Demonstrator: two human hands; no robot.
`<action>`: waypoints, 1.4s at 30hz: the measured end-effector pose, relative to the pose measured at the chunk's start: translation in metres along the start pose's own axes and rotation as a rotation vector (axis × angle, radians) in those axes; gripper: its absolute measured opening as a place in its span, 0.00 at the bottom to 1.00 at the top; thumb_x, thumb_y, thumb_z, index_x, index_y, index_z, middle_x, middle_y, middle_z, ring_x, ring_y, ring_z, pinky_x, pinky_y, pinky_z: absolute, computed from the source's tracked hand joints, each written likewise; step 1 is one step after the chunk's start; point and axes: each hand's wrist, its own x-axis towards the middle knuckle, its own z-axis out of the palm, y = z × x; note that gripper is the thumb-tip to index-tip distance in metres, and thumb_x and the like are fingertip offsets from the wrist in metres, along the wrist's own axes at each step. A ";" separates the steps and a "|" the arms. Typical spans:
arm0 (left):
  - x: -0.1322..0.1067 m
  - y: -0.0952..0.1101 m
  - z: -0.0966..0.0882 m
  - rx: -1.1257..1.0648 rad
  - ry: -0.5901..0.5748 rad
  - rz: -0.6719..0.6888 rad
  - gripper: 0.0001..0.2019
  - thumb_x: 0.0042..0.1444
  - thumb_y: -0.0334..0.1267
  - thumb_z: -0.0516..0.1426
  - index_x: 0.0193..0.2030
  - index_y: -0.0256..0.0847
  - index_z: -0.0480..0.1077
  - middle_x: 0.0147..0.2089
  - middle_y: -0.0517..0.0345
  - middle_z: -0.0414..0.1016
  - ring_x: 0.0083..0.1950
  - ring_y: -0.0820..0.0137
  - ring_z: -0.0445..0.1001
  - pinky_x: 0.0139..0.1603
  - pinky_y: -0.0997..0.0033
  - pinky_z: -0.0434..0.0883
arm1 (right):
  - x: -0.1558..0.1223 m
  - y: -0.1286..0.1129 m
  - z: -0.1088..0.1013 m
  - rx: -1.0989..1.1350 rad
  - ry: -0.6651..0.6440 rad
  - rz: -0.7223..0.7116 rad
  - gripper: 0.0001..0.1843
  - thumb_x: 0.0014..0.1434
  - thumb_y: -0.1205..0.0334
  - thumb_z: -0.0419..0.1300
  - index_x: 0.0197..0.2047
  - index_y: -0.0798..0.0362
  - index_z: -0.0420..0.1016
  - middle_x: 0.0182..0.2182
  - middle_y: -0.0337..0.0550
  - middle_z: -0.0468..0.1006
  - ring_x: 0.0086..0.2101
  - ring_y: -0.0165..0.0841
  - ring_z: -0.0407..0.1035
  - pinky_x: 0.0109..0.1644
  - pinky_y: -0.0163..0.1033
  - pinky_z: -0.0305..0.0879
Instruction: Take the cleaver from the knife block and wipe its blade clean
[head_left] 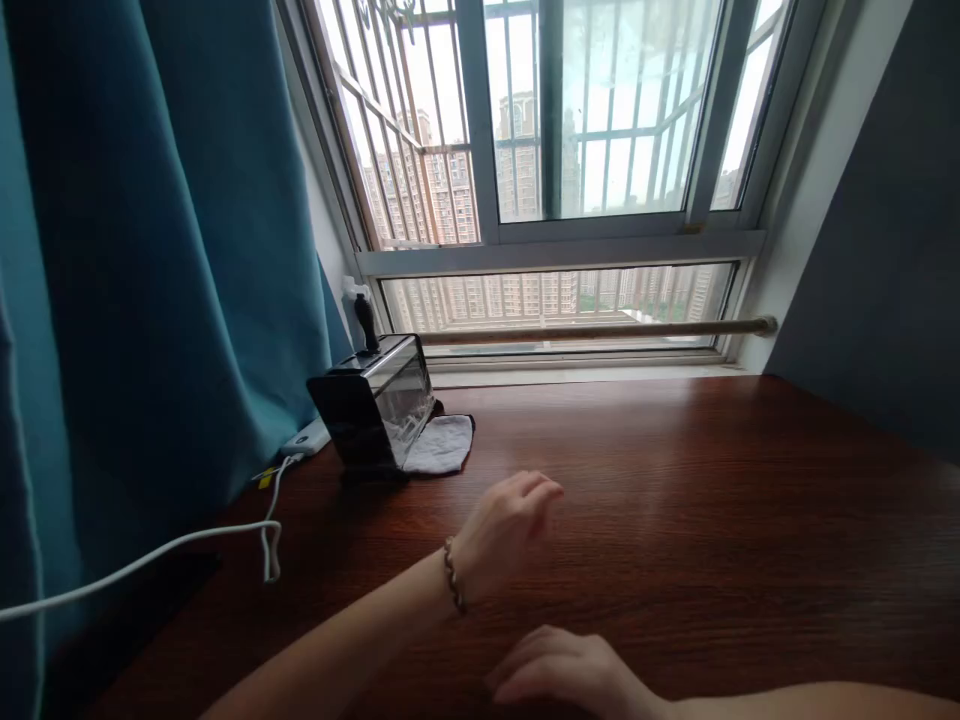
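Loosely bent, the fingers of the left hand [495,530] pointed across the table [712,520] toward its right side; with the palm hidden and the tips blurred, whether they were closed on anything could not be told. Nearer the wearer, the right hand [574,665] had its fingers slackly extended, apart from each other and gripping nothing visible. A bracelet [452,575] circled the left wrist.

Beyond the left hand, toward the table's far-left corner, stood the thing nearest to it: a black box [352,420] with a clear side and a dark handle [366,322] on top, perhaps set there to leave room for both arms. A grey cloth [442,445] lay flat against its clear side, possibly to protect the wood. By the left edge sat a white power strip [307,438], probably kept there so its cable [172,545] could run off beside the curtain [187,200]. The window [555,232] rose behind the far edge.
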 end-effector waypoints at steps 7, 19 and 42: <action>0.020 -0.103 0.031 0.287 -0.038 -0.546 0.09 0.58 0.33 0.53 0.44 0.32 0.67 0.47 0.49 0.68 0.49 0.64 0.68 0.48 0.56 0.69 | 0.010 0.040 -0.019 0.250 0.430 0.389 0.11 0.54 0.59 0.60 0.38 0.57 0.76 0.38 0.49 0.76 0.41 0.42 0.69 0.49 0.45 0.65; 0.021 -0.083 0.028 -0.034 -0.019 -0.397 0.10 0.60 0.39 0.52 0.38 0.33 0.69 0.39 0.52 0.72 0.43 0.68 0.71 0.47 0.60 0.69 | 0.025 0.051 -0.039 0.967 0.721 0.512 0.25 0.44 0.58 0.72 0.41 0.60 0.67 0.41 0.55 0.74 0.44 0.41 0.69 0.54 0.43 0.60; 0.003 -0.186 -0.045 0.017 1.191 -0.943 0.53 0.42 0.46 0.64 0.62 0.20 0.35 0.66 0.24 0.32 0.69 0.49 0.33 0.69 0.53 0.37 | 0.035 0.046 -0.091 0.727 0.912 0.680 0.09 0.50 0.75 0.56 0.38 0.61 0.68 0.31 0.46 0.74 0.30 0.31 0.67 0.33 0.34 0.68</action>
